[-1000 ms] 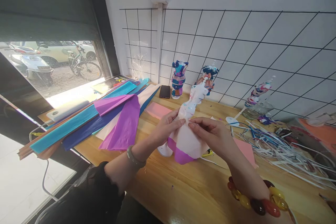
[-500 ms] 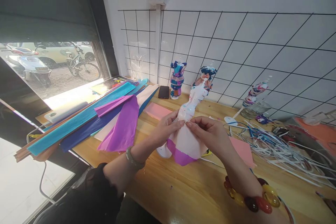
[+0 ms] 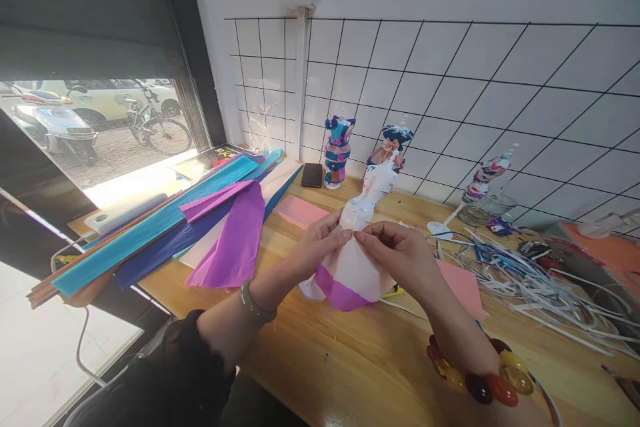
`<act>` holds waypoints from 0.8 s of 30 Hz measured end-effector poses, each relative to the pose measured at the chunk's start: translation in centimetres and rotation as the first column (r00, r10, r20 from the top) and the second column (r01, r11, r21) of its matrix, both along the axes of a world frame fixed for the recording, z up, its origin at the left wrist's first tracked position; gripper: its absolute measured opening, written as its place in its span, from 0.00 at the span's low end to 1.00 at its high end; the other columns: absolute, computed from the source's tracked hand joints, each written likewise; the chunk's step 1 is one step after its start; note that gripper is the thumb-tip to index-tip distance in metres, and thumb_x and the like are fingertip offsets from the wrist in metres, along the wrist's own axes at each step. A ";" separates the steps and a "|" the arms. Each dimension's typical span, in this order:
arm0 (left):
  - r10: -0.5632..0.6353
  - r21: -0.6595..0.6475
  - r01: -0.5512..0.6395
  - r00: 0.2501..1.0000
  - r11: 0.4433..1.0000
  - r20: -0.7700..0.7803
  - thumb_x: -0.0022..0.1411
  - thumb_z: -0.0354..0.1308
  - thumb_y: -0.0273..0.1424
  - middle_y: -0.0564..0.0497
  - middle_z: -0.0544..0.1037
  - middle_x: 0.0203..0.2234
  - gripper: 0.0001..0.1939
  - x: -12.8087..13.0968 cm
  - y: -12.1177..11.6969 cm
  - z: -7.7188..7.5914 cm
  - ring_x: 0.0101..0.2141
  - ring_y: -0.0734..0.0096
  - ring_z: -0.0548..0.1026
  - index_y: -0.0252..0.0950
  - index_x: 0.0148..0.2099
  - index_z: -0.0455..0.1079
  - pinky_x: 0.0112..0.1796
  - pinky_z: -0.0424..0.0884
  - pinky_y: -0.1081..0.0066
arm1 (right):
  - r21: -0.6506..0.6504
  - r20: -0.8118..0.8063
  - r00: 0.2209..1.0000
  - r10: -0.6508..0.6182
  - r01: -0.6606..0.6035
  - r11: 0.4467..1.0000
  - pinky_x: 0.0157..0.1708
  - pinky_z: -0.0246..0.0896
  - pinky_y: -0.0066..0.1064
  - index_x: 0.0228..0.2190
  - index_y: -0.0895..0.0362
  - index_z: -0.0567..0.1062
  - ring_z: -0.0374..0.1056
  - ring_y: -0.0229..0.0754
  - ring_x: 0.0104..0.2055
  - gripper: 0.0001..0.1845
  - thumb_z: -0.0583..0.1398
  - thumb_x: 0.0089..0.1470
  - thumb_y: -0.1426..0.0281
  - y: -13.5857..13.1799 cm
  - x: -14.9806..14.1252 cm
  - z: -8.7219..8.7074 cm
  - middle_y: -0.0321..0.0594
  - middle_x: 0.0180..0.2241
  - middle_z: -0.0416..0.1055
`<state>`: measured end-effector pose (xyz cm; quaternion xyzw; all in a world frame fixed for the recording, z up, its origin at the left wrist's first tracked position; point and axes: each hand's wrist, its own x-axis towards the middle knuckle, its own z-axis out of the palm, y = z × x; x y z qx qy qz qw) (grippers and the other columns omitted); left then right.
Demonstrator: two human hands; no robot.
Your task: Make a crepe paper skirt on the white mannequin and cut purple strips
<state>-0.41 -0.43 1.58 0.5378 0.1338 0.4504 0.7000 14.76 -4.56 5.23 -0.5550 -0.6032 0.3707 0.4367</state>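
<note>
Skirt hangs at 7 o'clock from mannequin torso. Left hand and right hand: fingers pinch its waist. Probably light, soft, easily torn; best grip: waist, 12 o'clock.

Tilted white mannequin, pink-white-and-purple skirt

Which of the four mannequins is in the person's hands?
The front one, white-topped, with the left hand and right hand pinching its pale, purple-edged skirt. The left rear one, middle rear one and far-right one stand farther back, untouched.
</note>
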 end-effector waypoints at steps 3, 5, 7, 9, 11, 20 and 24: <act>0.011 -0.005 -0.011 1.000 1.000 0.006 0.56 0.58 0.38 0.43 0.73 0.45 0.25 0.0 0.0 -0.1 0.41 0.63 0.73 0.34 0.54 0.65 0.38 0.66 0.71 | -0.004 0.012 1.000 -0.010 0.010 1.000 0.22 0.55 0.26 0.26 0.58 0.75 0.61 0.35 0.25 0.17 0.63 0.44 0.55 0.0 0.0 0.1 0.37 0.24 0.70; 0.020 -0.004 -0.020 1.000 1.000 0.012 0.57 0.58 0.39 0.43 0.73 0.45 0.24 0.1 0.1 -0.3 0.41 0.63 0.73 0.34 0.54 0.64 0.38 0.66 0.70 | -0.010 0.024 1.000 -0.013 0.013 1.000 0.22 0.54 0.25 0.25 0.58 0.75 0.61 0.35 0.25 0.17 0.63 0.43 0.56 -0.1 0.0 0.3 0.36 0.24 0.70; 0.038 0.000 -0.038 0.999 0.999 0.009 0.57 0.57 0.38 0.42 0.73 0.45 0.24 0.1 0.2 -0.5 0.42 0.62 0.72 0.34 0.53 0.64 0.39 0.66 0.70 | -0.015 0.046 0.999 -0.010 0.011 1.000 0.22 0.55 0.26 0.25 0.58 0.75 0.62 0.35 0.25 0.17 0.63 0.43 0.55 -0.1 0.0 0.5 0.37 0.24 0.70; 0.065 0.008 -0.065 0.998 0.998 -0.010 0.57 0.58 0.38 0.42 0.73 0.45 0.24 0.0 0.2 -0.6 0.43 0.62 0.72 0.33 0.53 0.63 0.40 0.66 0.69 | -0.008 0.083 0.996 -0.018 0.018 1.000 0.23 0.56 0.26 0.27 0.59 0.76 0.63 0.37 0.26 0.18 0.63 0.44 0.55 -0.2 0.0 0.6 0.38 0.25 0.72; 0.096 0.019 -0.095 0.994 0.995 -0.051 0.55 0.60 0.37 0.42 0.73 0.45 0.24 -0.1 0.2 -0.6 0.44 0.62 0.71 0.33 0.52 0.63 0.41 0.66 0.69 | 0.008 0.124 0.992 -0.011 0.010 1.000 0.24 0.58 0.27 0.31 0.59 0.77 0.65 0.39 0.28 0.19 0.62 0.45 0.55 -0.2 0.0 0.7 0.39 0.27 0.73; 0.122 0.102 -0.107 0.981 0.989 -0.150 0.53 0.61 0.37 0.43 0.74 0.44 0.24 -0.4 0.3 -0.1 0.44 0.62 0.71 0.33 0.51 0.65 0.42 0.67 0.69 | 0.093 0.283 0.957 0.059 -0.089 0.992 0.28 0.59 0.30 0.41 0.57 0.77 0.67 0.43 0.34 0.20 0.57 0.52 0.57 -0.4 0.2 0.4 0.39 0.35 0.76; 0.087 0.112 -0.070 0.984 0.991 -0.154 0.55 0.59 0.38 0.44 0.75 0.43 0.24 -0.5 0.3 0.0 0.43 0.62 0.72 0.33 0.53 0.66 0.41 0.67 0.69 | 0.109 0.332 0.942 0.049 -0.090 0.990 0.26 0.58 0.29 0.40 0.57 0.77 0.67 0.42 0.32 0.19 0.57 0.53 0.58 -0.4 0.3 0.5 0.39 0.34 0.76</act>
